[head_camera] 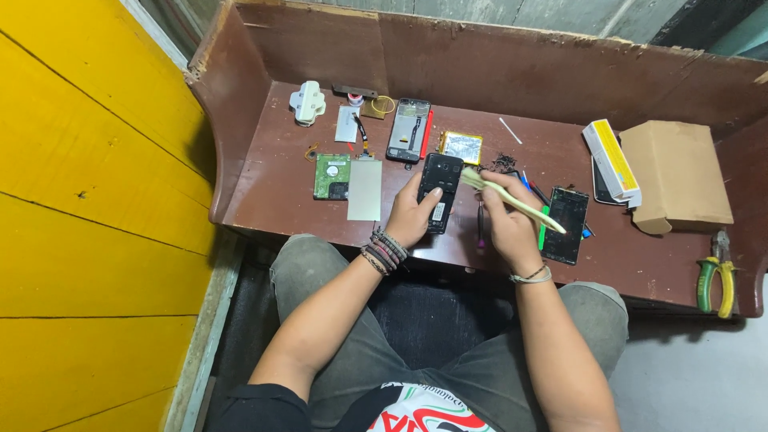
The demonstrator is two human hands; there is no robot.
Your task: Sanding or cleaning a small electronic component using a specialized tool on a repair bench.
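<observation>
A black phone body [439, 190] is gripped by the closed left hand [412, 214] at the brown workbench's [640, 264] near edge while a pale brush [512, 200] is held over it in the closed right hand [510, 224], with a black panel [568, 224] beside, a green circuit board [332, 176] and grey plate [365, 190] to the left, and an opened phone frame [409, 130] and foil-wrapped battery [462, 147] lying beyond.

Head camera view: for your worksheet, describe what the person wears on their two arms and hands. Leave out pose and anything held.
Both forearms are bare, with no gloves or long sleeves. The left hand has a stack of several dark, beaded and braided bracelets at the wrist. The right hand has one thin, pale band at the wrist. A dark short sleeve shows at the left upper arm.
</observation>
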